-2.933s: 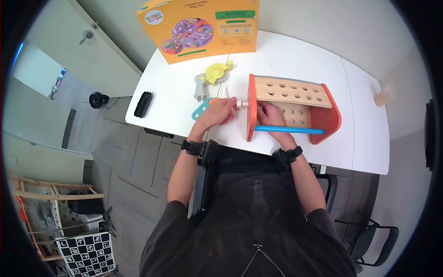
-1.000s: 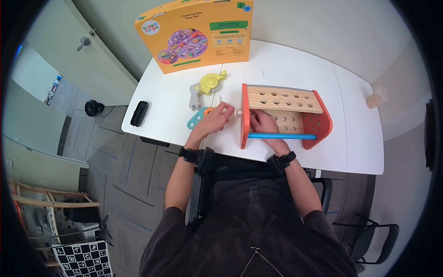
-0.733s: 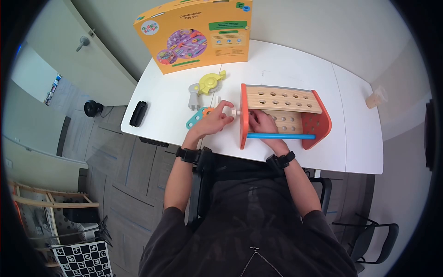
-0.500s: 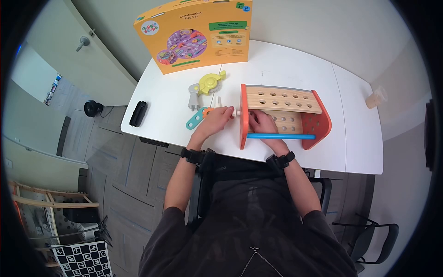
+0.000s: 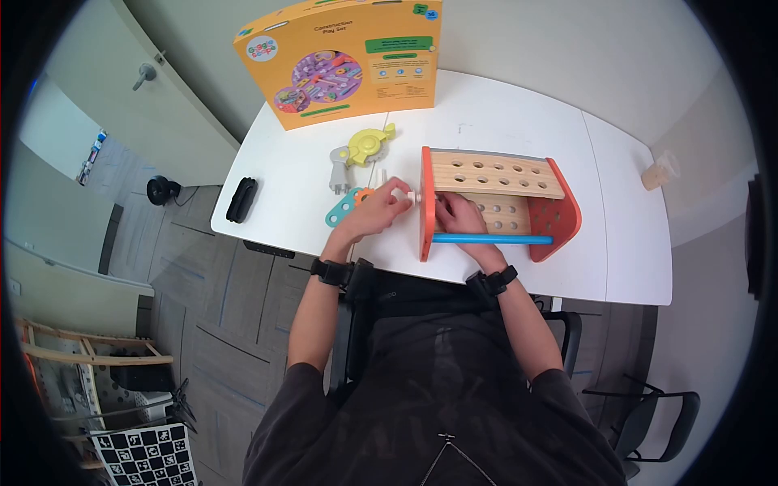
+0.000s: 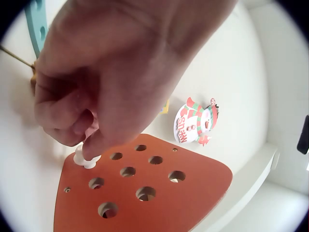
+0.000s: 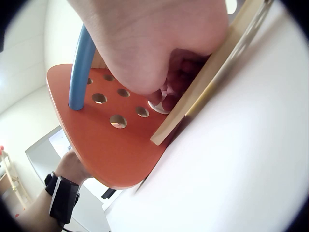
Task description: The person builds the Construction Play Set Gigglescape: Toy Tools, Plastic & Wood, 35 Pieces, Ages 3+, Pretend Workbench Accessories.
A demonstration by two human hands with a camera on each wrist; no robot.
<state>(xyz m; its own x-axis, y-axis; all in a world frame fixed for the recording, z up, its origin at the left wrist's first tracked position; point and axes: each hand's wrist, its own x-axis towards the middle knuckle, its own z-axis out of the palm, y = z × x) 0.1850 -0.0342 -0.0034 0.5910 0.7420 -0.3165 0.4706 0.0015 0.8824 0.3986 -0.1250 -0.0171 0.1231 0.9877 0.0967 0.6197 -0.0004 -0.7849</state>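
A wooden toy toolbox with orange-red side panels, perforated boards and a blue rod handle stands on the table. My left hand is at its left side, curled fingers and thumb on the head of a white toy bolt set in one of the panel's holes. Inside the box, my right hand reaches over the handle to the inner face of the same panel. Its fingertips pinch a white round nut, mostly hidden by the hand.
Beyond my left hand lie a teal perforated strip, an orange gear-like piece and a yellow-and-grey toy saw. A large orange box stands behind. A black case lies left, a plastic cup far right.
My left fingers have repeatedly spread off the bolt head and closed back on it, turning at the wrist. The bolt sits closer to the panel. My right hand stays inside the box.
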